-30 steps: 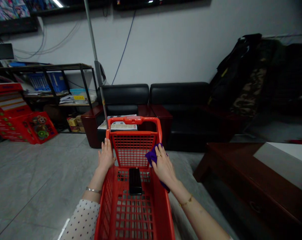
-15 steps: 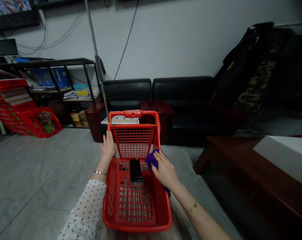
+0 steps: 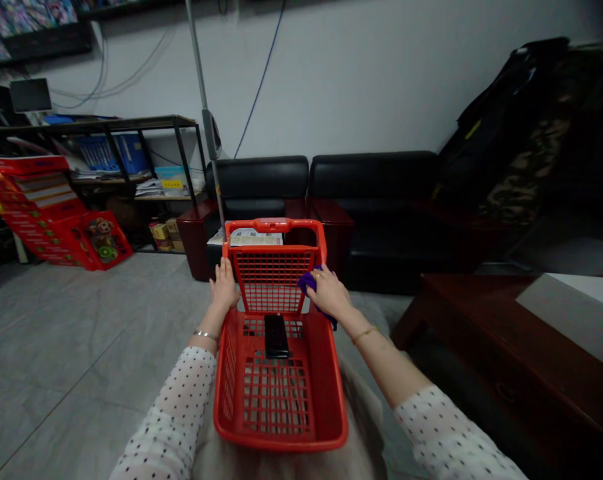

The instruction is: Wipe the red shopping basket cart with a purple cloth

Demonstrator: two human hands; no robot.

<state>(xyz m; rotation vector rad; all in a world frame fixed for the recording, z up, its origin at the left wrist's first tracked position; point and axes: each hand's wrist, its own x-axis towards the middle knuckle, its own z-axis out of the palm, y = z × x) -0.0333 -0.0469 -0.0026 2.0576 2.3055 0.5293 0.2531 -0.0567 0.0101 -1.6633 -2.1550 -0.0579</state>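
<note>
A red plastic shopping basket [image 3: 331, 393] with a grid floor and a tall back ending in a handle sits in front of me, over my lap. My left hand [image 3: 224, 288] grips its upper left side, fingers lying along the outside and thumb toward the inside. A bunched purple cloth [image 3: 307, 280] is in my right hand [image 3: 330, 291], pressed against the upper right side near the back panel. Inside, toward the rear, lies a black glossy rectangular object [image 3: 276, 337] whose kind I cannot make out.
A grey pole [image 3: 197, 60] rises by the basket's left rear corner. Black sofas [image 3: 374, 177] line the wall behind. On the right stands a dark wooden table [image 3: 461, 293] bearing a white box [image 3: 566, 313]. Red boxes [image 3: 46, 220] are stacked by a shelf [image 3: 176, 150] at left.
My right hand has moved up and away along the basket's right side with the purple cloth. The left hand keeps its place on the basket. The view has shifted slightly left.
</note>
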